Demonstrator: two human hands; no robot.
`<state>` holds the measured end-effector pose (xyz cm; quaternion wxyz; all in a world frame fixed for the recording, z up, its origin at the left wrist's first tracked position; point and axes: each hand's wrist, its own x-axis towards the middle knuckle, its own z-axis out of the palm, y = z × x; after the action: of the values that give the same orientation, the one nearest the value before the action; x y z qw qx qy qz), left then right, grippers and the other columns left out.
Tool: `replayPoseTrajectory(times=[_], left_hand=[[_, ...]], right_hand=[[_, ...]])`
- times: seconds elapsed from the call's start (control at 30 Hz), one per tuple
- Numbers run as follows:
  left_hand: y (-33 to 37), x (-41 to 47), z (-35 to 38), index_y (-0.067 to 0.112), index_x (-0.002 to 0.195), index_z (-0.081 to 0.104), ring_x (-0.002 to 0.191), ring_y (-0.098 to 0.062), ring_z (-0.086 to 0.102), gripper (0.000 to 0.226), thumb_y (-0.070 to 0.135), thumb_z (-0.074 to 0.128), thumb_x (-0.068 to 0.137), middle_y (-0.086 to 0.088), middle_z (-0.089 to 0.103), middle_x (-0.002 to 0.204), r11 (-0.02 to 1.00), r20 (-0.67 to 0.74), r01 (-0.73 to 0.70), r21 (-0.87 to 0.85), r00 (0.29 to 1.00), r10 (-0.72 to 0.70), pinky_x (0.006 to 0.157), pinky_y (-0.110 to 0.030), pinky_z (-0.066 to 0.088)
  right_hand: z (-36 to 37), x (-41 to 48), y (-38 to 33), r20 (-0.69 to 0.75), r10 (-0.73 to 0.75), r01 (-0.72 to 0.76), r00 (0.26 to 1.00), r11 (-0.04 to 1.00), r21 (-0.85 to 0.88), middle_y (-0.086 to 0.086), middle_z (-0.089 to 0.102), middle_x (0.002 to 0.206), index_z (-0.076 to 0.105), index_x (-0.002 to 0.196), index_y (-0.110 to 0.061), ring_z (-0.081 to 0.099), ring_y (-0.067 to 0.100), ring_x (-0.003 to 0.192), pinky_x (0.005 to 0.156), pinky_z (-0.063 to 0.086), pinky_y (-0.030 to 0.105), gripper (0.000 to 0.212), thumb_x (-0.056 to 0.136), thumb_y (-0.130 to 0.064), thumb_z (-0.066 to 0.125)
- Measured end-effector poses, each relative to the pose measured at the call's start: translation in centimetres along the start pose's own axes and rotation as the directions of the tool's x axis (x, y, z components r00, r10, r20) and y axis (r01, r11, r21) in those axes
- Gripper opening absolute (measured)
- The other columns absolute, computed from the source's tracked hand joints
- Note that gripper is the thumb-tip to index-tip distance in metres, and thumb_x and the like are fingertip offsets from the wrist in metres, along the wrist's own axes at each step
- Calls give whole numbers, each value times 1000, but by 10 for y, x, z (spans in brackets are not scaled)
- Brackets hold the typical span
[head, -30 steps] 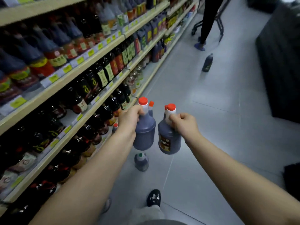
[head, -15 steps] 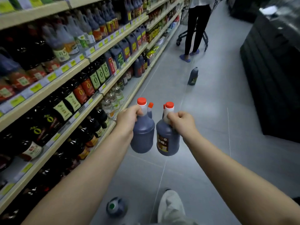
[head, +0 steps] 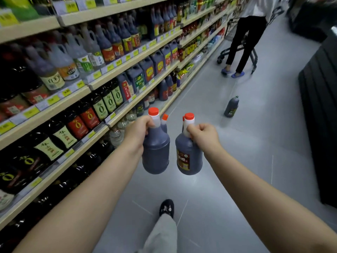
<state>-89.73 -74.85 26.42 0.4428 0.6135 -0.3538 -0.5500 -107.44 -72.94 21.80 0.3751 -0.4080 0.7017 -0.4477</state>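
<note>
My left hand (head: 139,132) grips the necks of dark sauce bottles (head: 156,152) with orange caps; a second cap shows just behind the front one. My right hand (head: 205,134) grips the necks of another pair of dark bottles (head: 188,156), the front one bearing a red-brown label. Both pairs hang in the air over the grey aisle floor, side by side and a little apart. My arms reach forward from the bottom of the view.
Long shelves (head: 109,70) full of sauce and vinegar bottles run along the left. A lone dark bottle (head: 231,106) stands on the floor ahead. Farther off, a person (head: 244,37) stands with a shopping cart (head: 237,50). A dark counter (head: 321,99) lines the right. My foot (head: 166,208) steps forward.
I have walked forward along the aisle; the floor bottle and the person ahead are closer. A bottle on the floor near my feet has passed out of view. Both hands keep their grip.
</note>
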Motion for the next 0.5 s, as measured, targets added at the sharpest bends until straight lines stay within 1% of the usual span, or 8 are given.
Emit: replayPoseTrajectory(times=[0.07,0.17,0.3,0.4,0.5], left_hand=[[11,29,16,19,49,35,55,-16,34,19,19,53,45,1,36,57,1000,2,-9,-11,1000,9,54,-27,27],[30,78,40,18,51,35,57,-16,35,22,12,55,58,0,37,59,1000,-3,-14,-11,1000,13,54,-27,28],[66,143,72,16,51,35,54,-15,32,23,12,55,60,-2,34,58,999,-14,-42,-14,999,41,51,-26,25],[95,185,96,15,51,37,55,-16,34,22,11,57,60,-2,37,58,998,-33,-62,-18,998,62,52,-26,27],[121,225,119,16,49,40,54,-17,35,17,16,57,50,-2,38,55,997,-36,-75,-2,997,75,52,-26,27]], right_hand=[[5,35,-6,23,2,-2,1000,1000,-7,7,45,64,51,70,-11,44,17,60,55,37,26,23,80,-29,62],[11,87,-19,41,8,-7,999,1000,-30,7,50,65,55,74,-10,49,17,61,57,40,27,20,82,-28,61],[15,161,-42,31,6,-5,1000,999,-35,10,52,68,56,76,-10,51,18,64,60,42,31,21,82,-30,60],[15,215,-64,34,-2,3,999,1000,-19,7,52,67,54,79,-10,50,18,64,58,41,29,20,84,-28,59],[13,268,-84,67,-8,9,998,1000,-26,5,49,68,50,80,-11,47,15,63,55,38,26,16,87,-25,55]])
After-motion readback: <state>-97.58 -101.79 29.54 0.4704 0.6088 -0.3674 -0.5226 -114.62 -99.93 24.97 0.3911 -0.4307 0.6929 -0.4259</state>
